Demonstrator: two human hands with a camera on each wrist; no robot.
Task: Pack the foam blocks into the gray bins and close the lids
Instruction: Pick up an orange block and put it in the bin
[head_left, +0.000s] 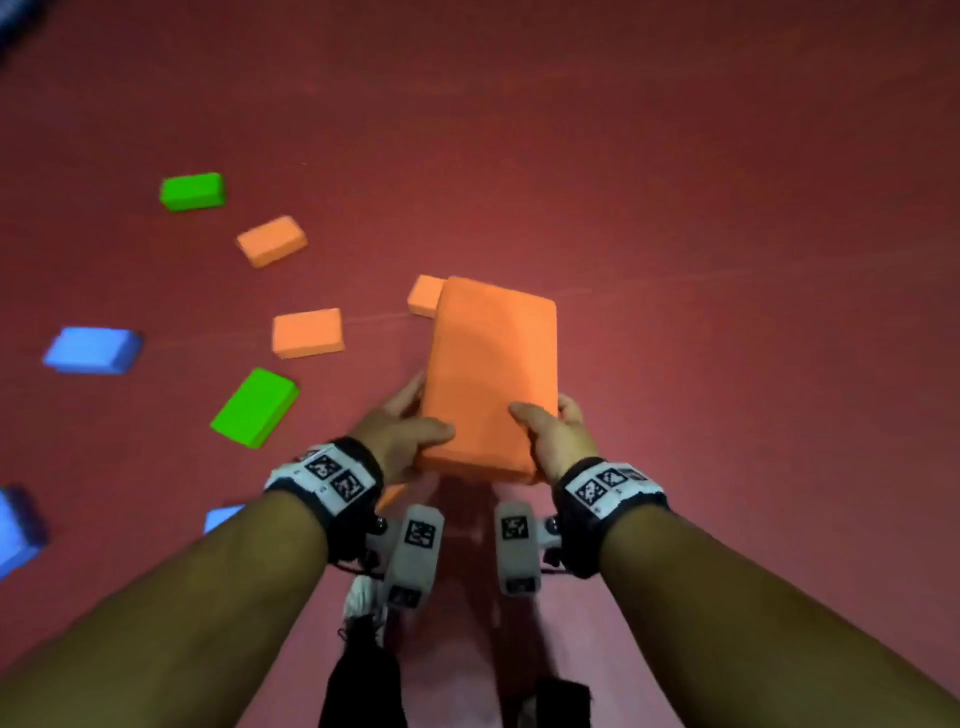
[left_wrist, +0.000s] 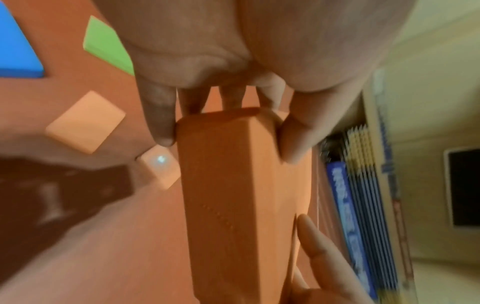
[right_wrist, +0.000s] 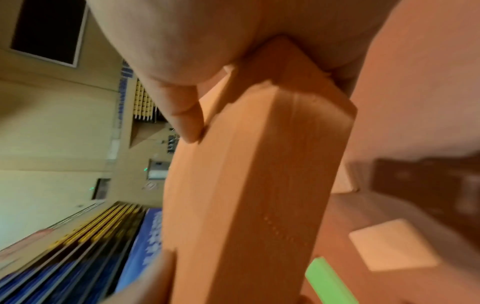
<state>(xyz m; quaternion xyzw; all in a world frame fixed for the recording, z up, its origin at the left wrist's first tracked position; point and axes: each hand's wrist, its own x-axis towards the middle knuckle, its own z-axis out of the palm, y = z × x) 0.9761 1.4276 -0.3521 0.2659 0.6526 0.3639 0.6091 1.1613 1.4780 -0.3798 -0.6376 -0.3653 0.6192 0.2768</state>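
Both hands carry one orange block (head_left: 491, 374) above the red floor (head_left: 675, 208), near end toward the body, long axis pointing away. The left hand (head_left: 400, 431) has its grip closed round the near left corner, thumb on top and fingers (left_wrist: 159, 115) wrapped along the side; the right hand (head_left: 556, 436) mirrors it on the near right corner, thumb pressed on the top face. Two grips at one end probably serve to steady a long, light piece of foam and steer it into a bin. No gray bin or lid shows in any view, so where it goes cannot be told. The other blocks lie scattered to the left, well apart: a green one (head_left: 254, 408), another green (head_left: 192, 191), orange ones (head_left: 307, 332) and a blue one (head_left: 92, 349), all still unpacked.
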